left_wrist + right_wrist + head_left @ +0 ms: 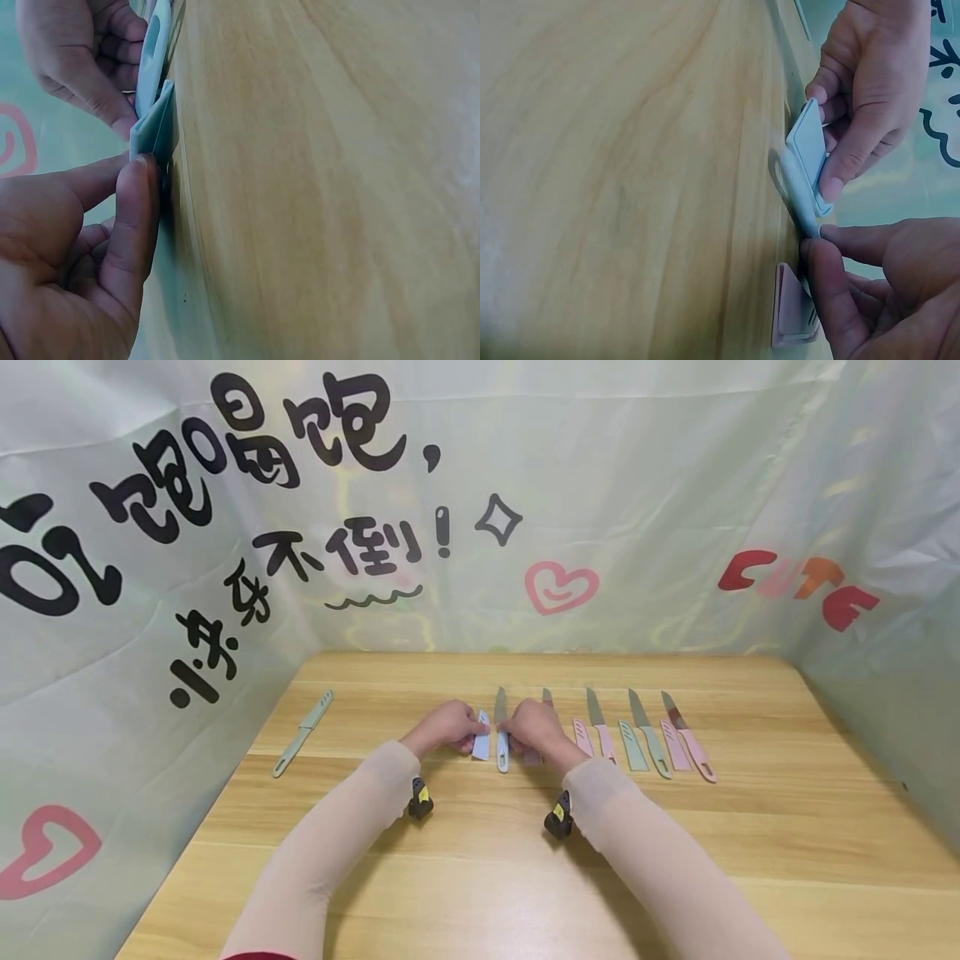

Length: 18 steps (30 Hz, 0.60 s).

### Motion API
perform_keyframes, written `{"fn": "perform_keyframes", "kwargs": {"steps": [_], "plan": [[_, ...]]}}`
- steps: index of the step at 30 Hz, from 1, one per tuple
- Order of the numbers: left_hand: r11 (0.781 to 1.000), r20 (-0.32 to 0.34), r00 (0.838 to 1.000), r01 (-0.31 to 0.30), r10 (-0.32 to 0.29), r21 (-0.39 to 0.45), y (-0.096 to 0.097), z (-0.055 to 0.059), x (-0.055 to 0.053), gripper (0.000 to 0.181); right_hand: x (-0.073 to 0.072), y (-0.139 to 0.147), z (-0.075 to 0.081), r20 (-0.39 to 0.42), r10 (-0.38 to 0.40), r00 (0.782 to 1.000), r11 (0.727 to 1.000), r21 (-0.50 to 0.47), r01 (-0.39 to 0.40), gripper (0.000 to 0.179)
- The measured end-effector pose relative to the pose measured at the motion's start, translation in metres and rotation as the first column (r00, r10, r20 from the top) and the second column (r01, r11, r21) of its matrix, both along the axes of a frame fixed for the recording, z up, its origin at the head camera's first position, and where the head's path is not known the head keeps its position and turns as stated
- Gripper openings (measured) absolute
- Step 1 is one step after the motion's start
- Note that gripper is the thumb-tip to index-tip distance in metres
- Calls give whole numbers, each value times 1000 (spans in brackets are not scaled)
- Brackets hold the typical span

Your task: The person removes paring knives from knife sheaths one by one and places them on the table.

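My left hand point(450, 725) pinches a light blue blade sheath point(482, 745) between thumb and fingers. Just to its right, my right hand point(534, 727) pinches a light blue knife point(502, 756) near where handle and blade meet. The knife's bare blade points away from me, and sheath and knife are apart in the head view. In the right wrist view the sheath point(810, 154) is close beside the knife handle point(800, 191). Another knife point(547, 695) and a pinkish sheath point(533, 759) lie partly hidden by my right hand and wrist.
To the right lie a pink knife point(607, 747), a green knife point(656, 752) and another pink knife point(701, 760), blades bare, each with a matching sheath on its left. A sheathed green knife point(294, 752) lies far left on the wooden table point(465, 877). Printed curtains surround the table's back and sides.
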<state>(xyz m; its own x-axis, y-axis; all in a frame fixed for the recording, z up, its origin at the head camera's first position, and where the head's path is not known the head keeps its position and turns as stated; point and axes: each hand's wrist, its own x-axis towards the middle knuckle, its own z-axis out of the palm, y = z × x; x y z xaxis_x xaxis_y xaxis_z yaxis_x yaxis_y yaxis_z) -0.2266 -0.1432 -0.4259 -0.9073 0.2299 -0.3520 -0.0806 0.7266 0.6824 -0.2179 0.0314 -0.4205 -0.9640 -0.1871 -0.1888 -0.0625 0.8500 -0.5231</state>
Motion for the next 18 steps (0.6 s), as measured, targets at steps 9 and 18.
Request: {"fn": "perform_keyframes", "kwargs": {"steps": [9,18], "plan": [[984,-110,992,43,-63,-172,4,-3,-1,27,-4,4,-2,105,-85,991,990,-99,96,30],[986,-136,988,49,-71,-160,0,-3,2,26,2,15,-1,112,-111,987,961,-242,136,33]]}}
